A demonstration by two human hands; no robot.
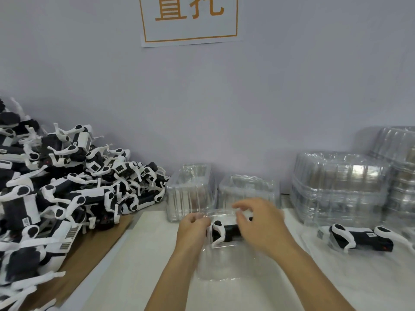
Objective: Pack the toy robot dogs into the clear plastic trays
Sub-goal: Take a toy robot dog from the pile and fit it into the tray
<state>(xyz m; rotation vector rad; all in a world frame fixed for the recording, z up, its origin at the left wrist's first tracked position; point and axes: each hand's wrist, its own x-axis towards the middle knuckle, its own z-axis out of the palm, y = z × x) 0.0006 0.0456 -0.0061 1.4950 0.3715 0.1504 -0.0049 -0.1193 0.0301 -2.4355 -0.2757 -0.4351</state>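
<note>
The dog (226,232), lying in the tray (221,263), is pinched by the left hand (194,225) and curled right hand (258,223), and should be pressed level until its legs are seated.

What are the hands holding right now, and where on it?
Both hands are at one toy dog over a clear tray: left hand at its end, right hand over its body. Blur hides the exact grip.

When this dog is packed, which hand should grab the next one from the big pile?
Probably the left hand. The pile of toy robot dogs lies on its side of the table, while the right hand would have to cross over the clear tray.
</note>
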